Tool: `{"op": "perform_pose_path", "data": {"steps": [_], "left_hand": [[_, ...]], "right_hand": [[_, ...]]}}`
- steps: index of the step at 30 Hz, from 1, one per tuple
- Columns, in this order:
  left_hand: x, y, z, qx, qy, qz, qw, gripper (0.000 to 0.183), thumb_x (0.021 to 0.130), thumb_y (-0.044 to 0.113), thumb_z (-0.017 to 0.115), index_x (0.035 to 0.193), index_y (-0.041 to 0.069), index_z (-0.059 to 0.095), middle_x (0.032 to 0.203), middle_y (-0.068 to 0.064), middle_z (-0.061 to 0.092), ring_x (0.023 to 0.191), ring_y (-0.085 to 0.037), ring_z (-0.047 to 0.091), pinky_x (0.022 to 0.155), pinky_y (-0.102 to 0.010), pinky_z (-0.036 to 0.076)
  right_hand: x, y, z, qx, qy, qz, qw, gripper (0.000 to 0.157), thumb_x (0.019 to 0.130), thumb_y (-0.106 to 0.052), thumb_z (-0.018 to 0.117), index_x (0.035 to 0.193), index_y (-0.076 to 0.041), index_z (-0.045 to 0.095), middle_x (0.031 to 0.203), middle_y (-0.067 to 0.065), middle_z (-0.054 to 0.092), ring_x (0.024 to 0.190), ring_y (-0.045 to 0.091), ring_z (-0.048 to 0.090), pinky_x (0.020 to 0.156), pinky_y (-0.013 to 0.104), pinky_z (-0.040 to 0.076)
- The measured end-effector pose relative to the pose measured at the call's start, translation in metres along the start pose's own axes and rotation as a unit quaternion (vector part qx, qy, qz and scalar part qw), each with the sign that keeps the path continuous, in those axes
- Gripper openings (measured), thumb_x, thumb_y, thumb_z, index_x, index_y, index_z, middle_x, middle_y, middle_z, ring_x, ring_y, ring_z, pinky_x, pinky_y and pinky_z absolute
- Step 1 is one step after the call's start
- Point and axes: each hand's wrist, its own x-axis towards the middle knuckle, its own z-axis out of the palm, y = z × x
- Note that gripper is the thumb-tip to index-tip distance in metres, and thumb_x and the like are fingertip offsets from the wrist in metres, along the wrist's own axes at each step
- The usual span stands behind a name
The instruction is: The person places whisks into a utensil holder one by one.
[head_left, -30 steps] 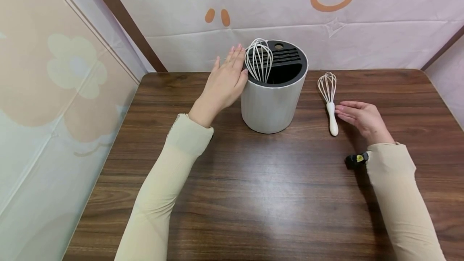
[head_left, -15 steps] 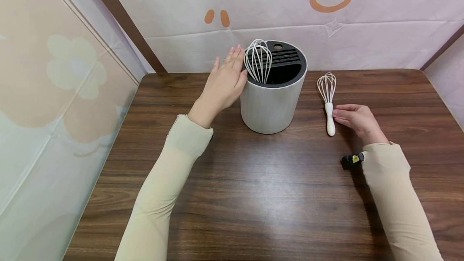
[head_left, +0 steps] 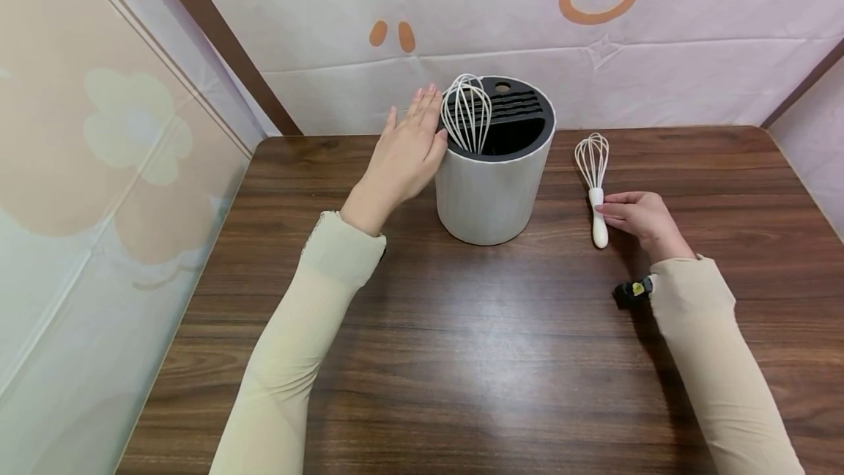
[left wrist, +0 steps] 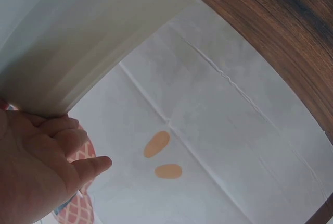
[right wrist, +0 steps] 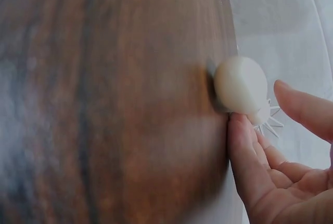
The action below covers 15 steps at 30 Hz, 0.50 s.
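Observation:
Just left of a pale utensil holder point(head_left: 486, 200) with a black slotted top, my left hand point(head_left: 404, 149) touches the rim with fingers extended. In the left wrist view, the left hand point(left wrist: 39, 164) meets the holder's wall point(left wrist: 88, 41). A white whisk point(head_left: 480, 116) stands in the holder, wires up. Another white whisk point(head_left: 598, 226) lies on the table to the right, wires pointing away. My right hand point(head_left: 639, 217) is at its handle. In the right wrist view, the right hand's point(right wrist: 281, 177) fingertips touch the handle point(right wrist: 239, 84), while the thumb stays apart.
The dark wood table point(head_left: 461, 358) has its back edge close to a printed cloth wall point(head_left: 316, 94). Another printed panel point(head_left: 132, 189) runs along the left side. The holder's top has a large opening point(head_left: 514, 136), several narrow slots and a round hole.
My right hand has moved left onto the lying whisk's handle, which has shifted slightly left. My left hand stays at the holder. The head view has shifted a little.

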Motion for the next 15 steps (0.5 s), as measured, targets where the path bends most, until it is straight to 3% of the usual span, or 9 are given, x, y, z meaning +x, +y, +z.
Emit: {"op": "perform_pose_path", "data": {"steps": [3, 8, 11, 15], "left_hand": [[0.0002, 0.0001, -0.0002, -0.001, 0.000, -0.001, 1.0000, 0.057, 0.102, 0.031, 0.023, 0.152, 0.006, 0.013, 0.157, -0.003, 0.009, 0.143, -0.012, 0.001, 0.114, -0.042, -0.001], [0.0002, 0.0000, -0.0004, -0.002, 0.002, 0.000, 1.0000, 0.057, 0.102, 0.031, 0.023, 0.152, 0.006, 0.013, 0.157, -0.003, 0.009, 0.143, -0.013, 0.001, 0.114, -0.042, -0.001], [-0.0002, -0.0001, -0.0002, -0.002, 0.003, 0.001, 1.0000, 0.057, 0.102, 0.031, 0.023, 0.152, 0.005, 0.013, 0.157, -0.004, 0.009, 0.143, -0.013, 0.001, 0.114, -0.042, -0.001], [-0.0003, 0.0002, 0.0001, -0.003, 0.004, 0.002, 1.0000, 0.057, 0.102, 0.031, 0.023, 0.152, 0.005, 0.013, 0.157, -0.004, 0.009, 0.143, -0.013, 0.002, 0.114, -0.043, 0.000]], "right_hand": [[0.0012, 0.0007, 0.0011, -0.053, 0.008, -0.004, 0.999, 0.005, 0.086, 0.002, 0.063, 0.090, 0.000, 0.061, 0.072, -0.007, 0.063, 0.068, -0.002, 0.062, 0.067, 0.015, 0.052], [0.0038, 0.0021, 0.0033, -0.161, 0.018, -0.015, 0.987, 0.036, 0.085, -0.006, 0.067, 0.111, 0.013, 0.050, 0.069, -0.013, 0.059, 0.065, -0.007, 0.057, 0.065, 0.013, 0.050], [0.0050, 0.0027, 0.0033, -0.190, 0.018, -0.016, 0.981, 0.038, 0.085, -0.006, 0.066, 0.112, 0.015, 0.049, 0.067, -0.015, 0.058, 0.063, -0.009, 0.055, 0.063, 0.013, 0.050], [0.0055, 0.0022, 0.0013, -0.184, 0.015, -0.007, 0.983, 0.035, 0.086, -0.005, 0.064, 0.111, 0.015, 0.050, 0.071, -0.012, 0.058, 0.065, -0.007, 0.057, 0.065, 0.014, 0.050]]}}
